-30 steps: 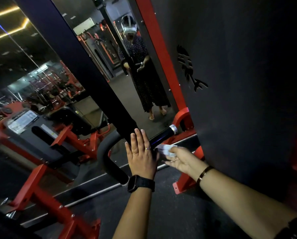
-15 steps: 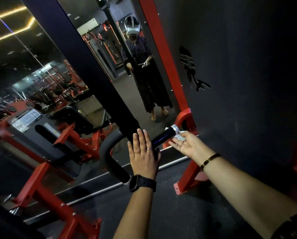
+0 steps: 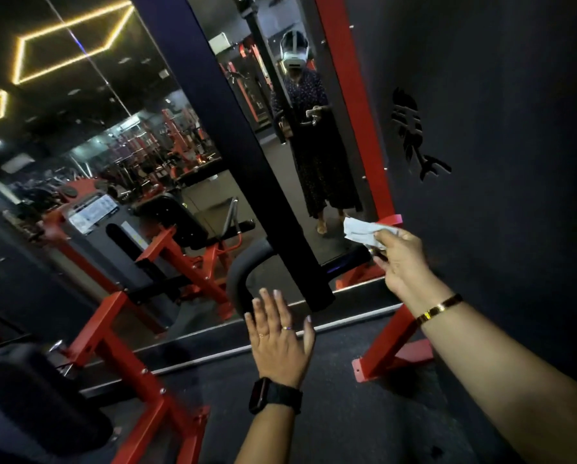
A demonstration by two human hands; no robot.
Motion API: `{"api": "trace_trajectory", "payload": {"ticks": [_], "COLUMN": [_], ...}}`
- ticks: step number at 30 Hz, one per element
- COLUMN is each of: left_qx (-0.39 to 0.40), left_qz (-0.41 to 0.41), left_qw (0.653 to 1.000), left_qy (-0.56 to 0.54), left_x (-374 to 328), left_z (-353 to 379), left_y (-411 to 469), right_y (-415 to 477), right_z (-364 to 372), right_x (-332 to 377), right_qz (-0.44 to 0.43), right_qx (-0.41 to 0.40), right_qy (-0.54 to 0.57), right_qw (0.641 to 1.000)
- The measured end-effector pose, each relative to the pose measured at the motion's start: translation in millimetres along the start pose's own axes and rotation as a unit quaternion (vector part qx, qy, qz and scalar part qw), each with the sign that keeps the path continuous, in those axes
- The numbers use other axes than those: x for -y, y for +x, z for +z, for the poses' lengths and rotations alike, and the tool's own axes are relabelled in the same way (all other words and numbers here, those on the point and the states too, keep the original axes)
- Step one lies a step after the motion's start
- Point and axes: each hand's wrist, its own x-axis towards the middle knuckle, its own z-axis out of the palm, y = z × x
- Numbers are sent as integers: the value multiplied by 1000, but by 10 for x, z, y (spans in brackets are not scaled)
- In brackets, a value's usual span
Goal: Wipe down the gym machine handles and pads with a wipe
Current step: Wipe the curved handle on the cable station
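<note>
– Near the red frame (image 3: 357,112) on the right, what has the right hand (image 3: 399,259) got?
– A crumpled white wipe (image 3: 360,231), pinched between thumb and curled fingertips. It is held in the air, up by the frame's red bracket (image 3: 392,220), with its loose end sticking out to the left, toward the mirror (image 3: 113,145).
– And its long side?
– Roughly level, left to right, dipping a little toward the fingers.
– Is it on the handle (image 3: 238,279)?
– No, it is above it, apart. The handle is a black bar. It bends up from the lower left, then runs rightward, rising slightly, to end under the right hand.
– Can you see that end?
– Hardly. The fingers cover it, and where the bar crosses the dark upright post (image 3: 280,222) the two blend, so I cannot tell which is in front.
– The left hand (image 3: 278,343)?
– Flat, fingers straight and slightly spread, holding nothing, just beside the bar's bend and apart from it. A dark watch (image 3: 263,395) sits on that wrist. Both forearms are cut off at the picture's edge.
</note>
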Motion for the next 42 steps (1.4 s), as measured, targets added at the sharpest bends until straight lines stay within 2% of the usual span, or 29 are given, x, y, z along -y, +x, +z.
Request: {"api": "trace_trajectory", "payload": {"ticks": [3, 6, 10, 13, 15, 16, 17, 19, 20, 21, 22, 23, 25, 27, 30, 33, 34, 35, 37, 40, 41, 42], "left_qx": [-11, -11, -8, 0, 14, 21, 25, 25, 24, 24, 23, 21, 24, 43, 77, 60, 46, 33, 22, 12, 6, 2], "left_qz": [-46, -84, -96, -104, -102, -100, -99, -100, -101, -101, -101, -98, -94, -89, -88, -89, -86, -82, -86, -76, -75, -75], "left_qw": [999, 996, 995, 994, 995, 995, 995, 994, 994, 993, 993, 993, 993, 993, 992, 992, 991, 991, 990, 990, 990, 989], "left_qy": [-7, -11, -12, -11, -8, -9, -14, -30, -39, -47, -54, -61, -69, -69, -53, -71, -89, -102, -109, -117, -121, -125], "left_x": [207, 382, 497, 543, 544, 543, 541, 535, 526, 521, 516, 516, 520, 549, 577, 590, 592, 593, 592, 575, 578, 593], "left_z": [-50, -80, -114, -106, -70, -49, -31, 6, 22, 35, 43, 55, 73, 106, 189, 227, 217, 206, 194, 198, 206, 228], "left_y": [-154, -204, -43, 93, 128, 126, 113, 91, 84, 84, 82, 75, 57, 39, -17, -96, -106, -104, -81, -66, -69, -76], "right_y": [-269, -580, -941, -1031, -1011, -980, -930, -777, -698, -643, -601, -574, -578, -655, -790, -702, -622, -538, -453, -465, -494, -524], "right_z": [188, 367, 540, 612, 640, 658, 681, 748, 787, 831, 869, 905, 945, 983, 963, 799, 741, 694, 686, 776, 825, 877], "right_x": [9, -25, -231, -353, -373, -365, -347, -338, -367, -419, -491, -567, -757, -949, -1205, -1213, -1144, -1063, -911, -810, -785, -814], "right_qz": [-9, 27, 55, -38, -184, -299, -420, -622, -677, -696, -696, -690, -677, -690, -723, -741, -747, -750, -735, -716, -712, -710], "right_qx": [58, 111, 165, 213, 247, 247, 234, 189, 171, 161, 148, 134, 102, 116, 147, 146, 137, 109, 54, 18, 14, 21], "right_qy": [50, 91, 79, 9, -76, -136, -200, -357, -415, -465, -503, -528, -556, -556, -568, -594, -595, -594, -594, -569, -564, -567], "right_qw": [997, 989, 982, 976, 948, 912, 854, 671, 583, 523, 490, 476, 471, 450, 365, 277, 264, 271, 323, 404, 417, 416]}}
